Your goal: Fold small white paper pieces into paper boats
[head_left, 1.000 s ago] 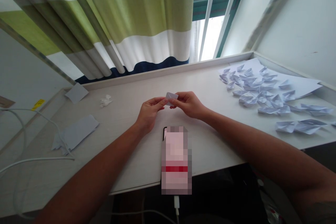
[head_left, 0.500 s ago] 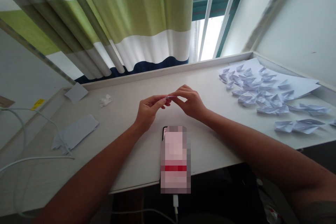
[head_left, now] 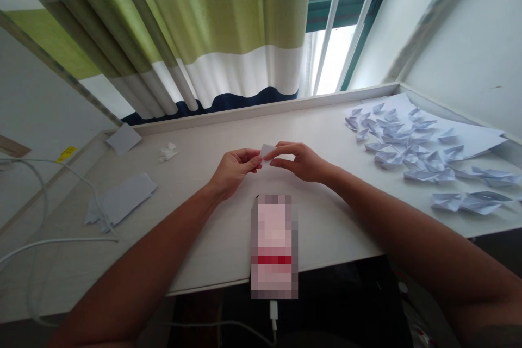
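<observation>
- Nearest, just below the hands, a phone [head_left: 274, 244] lies flat at the desk's front edge, a white charging cable [head_left: 273, 312] plugged into its near end; its hard slab shape contrasts with the thin paper about it.
- The left hand [head_left: 236, 169] and the right hand [head_left: 302, 162] meet above the desk [head_left: 212, 217], each pinching one side of a small folded paper piece [head_left: 267, 151] between thumb and fingers. The piece is held just off the surface, between the two sets of fingertips.
- To fold well here, I judge it best to keep both pinches close to the crease line, line up the edges first, then press the fold flat with a fingertip; thin white paper like this creases sharply but tears or skews if pulled.
- Left of the left hand, flat paper offcuts [head_left: 122, 201] rest beside a looping white cord [head_left: 61, 239]; further off lie a crumpled scrap [head_left: 167, 151] and a single sheet [head_left: 123, 138].
- Well to the right of the right hand, a pile of folded paper boats [head_left: 408, 138], pointed and angular, spreads over larger flat sheets [head_left: 468, 136].
- Farthest, a striped curtain [head_left: 228, 32] hangs in soft folds before the window frame [head_left: 346, 11].
</observation>
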